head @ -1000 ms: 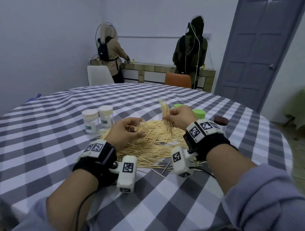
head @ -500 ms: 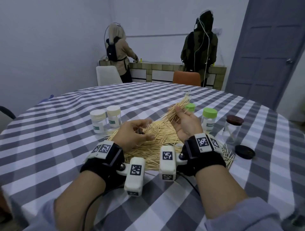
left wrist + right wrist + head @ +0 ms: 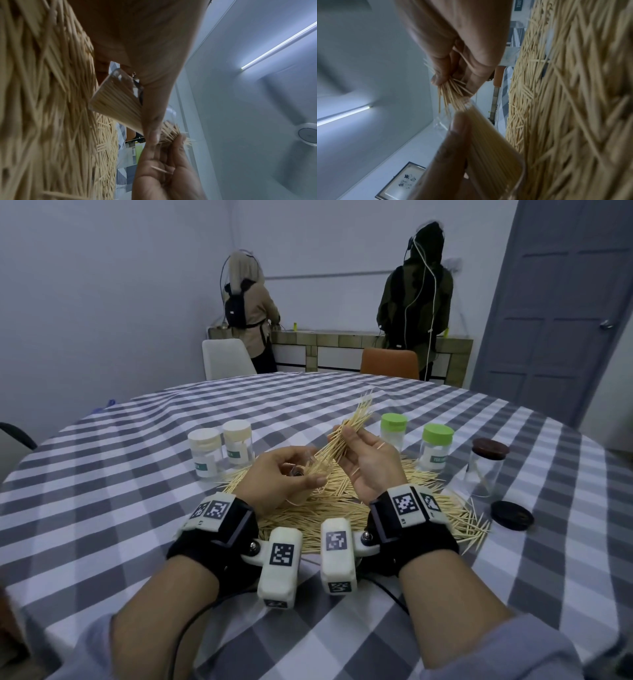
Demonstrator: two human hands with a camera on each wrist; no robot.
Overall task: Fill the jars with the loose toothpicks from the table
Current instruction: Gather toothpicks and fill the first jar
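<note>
In the head view my left hand (image 3: 298, 474) grips a small clear jar (image 3: 308, 465), tilted above the toothpick pile (image 3: 342, 508). My right hand (image 3: 346, 436) pinches a slanted bundle of toothpicks (image 3: 354, 422) whose lower ends sit at the jar's mouth. The left wrist view shows the jar (image 3: 116, 102) packed with toothpicks under my thumb, and the right hand (image 3: 163, 169) beyond it. The right wrist view shows my right fingers (image 3: 440, 78) round the bundle (image 3: 452, 97), feeding it into the jar (image 3: 489, 148).
Two white-lidded jars (image 3: 219, 450) stand left of the pile and two green-lidded jars (image 3: 435, 446) right of it. A brown-lidded clear jar (image 3: 488, 467) and a loose dark lid (image 3: 512, 515) lie farther right. Two people stand at a far counter.
My right hand tipped the bundle from upright to slanted and brought its lower ends to the jar. My left hand raised the jar slightly toward it.
</note>
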